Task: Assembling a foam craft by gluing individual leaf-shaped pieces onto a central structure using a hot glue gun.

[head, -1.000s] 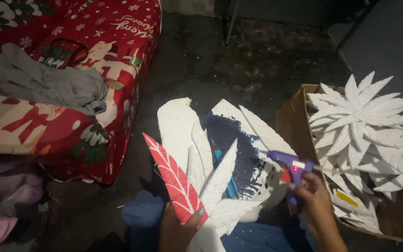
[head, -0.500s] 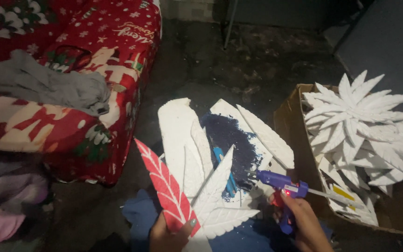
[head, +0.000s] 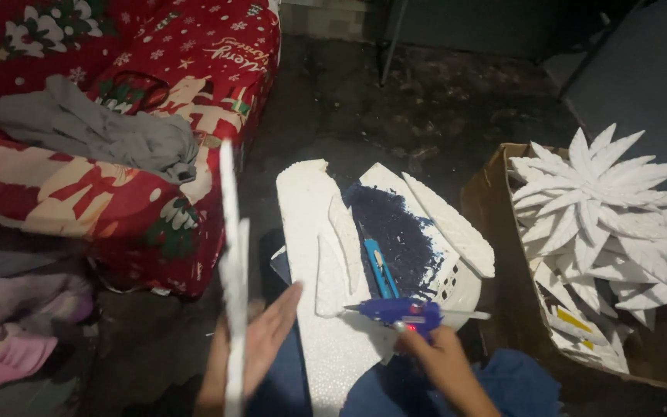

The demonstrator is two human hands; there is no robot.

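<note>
Since 0.5 s ago the foam leaf (head: 233, 286) had turned: its red patterned face was gone and only the thin white edge faced the camera, standing near upright. Left hand (head: 260, 347) was flat and open behind it, fingers spread; actual hold on the leaf was at the bottom edge of frame, cannot tell. Right hand (head: 438, 363) was closed around the purple glue gun (head: 399, 313), nozzle pointing left toward the leaf, gap between them, not touching. Gun had moved left and nearer the leaf. Judged: leaf was being presented edge-on for gluing. White foam pieces (head: 318, 232) and a blue cutter (head: 380, 269) lay just beyond the gun. Cardboard box (head: 496, 201) of finished foam flowers (head: 611, 201) sat right. Red blanket (head: 117, 116) left.
</note>
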